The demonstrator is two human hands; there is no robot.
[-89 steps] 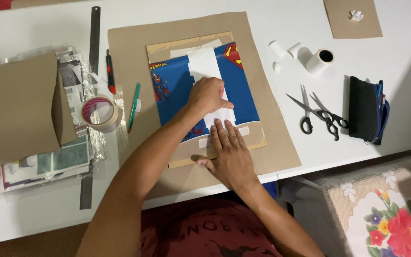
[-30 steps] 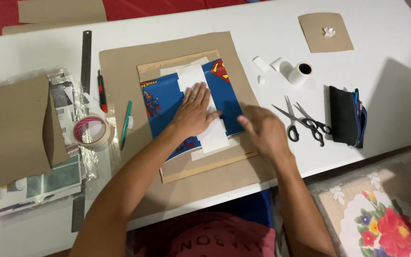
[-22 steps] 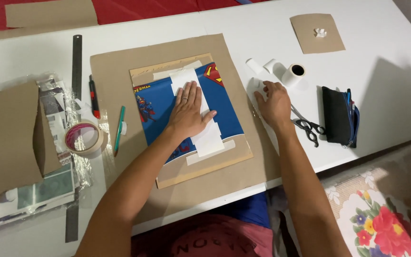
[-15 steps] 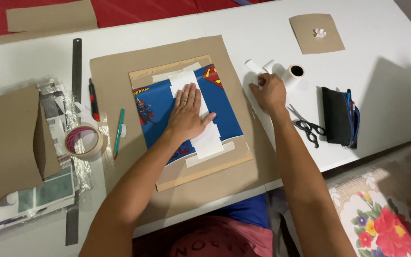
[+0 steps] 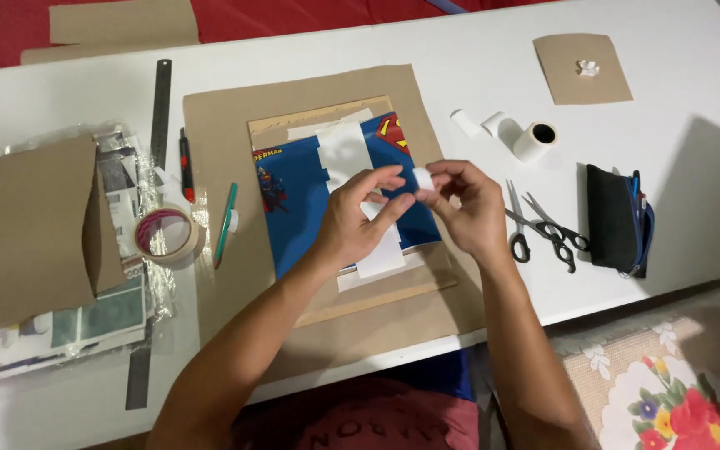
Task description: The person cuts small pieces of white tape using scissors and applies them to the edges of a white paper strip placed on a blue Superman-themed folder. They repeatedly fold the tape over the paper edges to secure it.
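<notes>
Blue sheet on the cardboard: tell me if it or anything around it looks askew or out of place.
The blue sheet lies slightly tilted on the cardboard. Two pairs of scissors lie crossed over each other. Otherwise nothing looks spilled or damaged.

Home craft setup, not a workshop. A plain white table (image 5: 460,58) is used as the work surface, with a floral rug (image 5: 668,400) seen at lower right and red fabric along the top edge. Hobby supplies are spread about: scissors (image 5: 535,225), tape roll (image 5: 164,236), steel ruler (image 5: 153,208), pencil case (image 5: 618,218), cardboard sheets (image 5: 581,67).
</notes>
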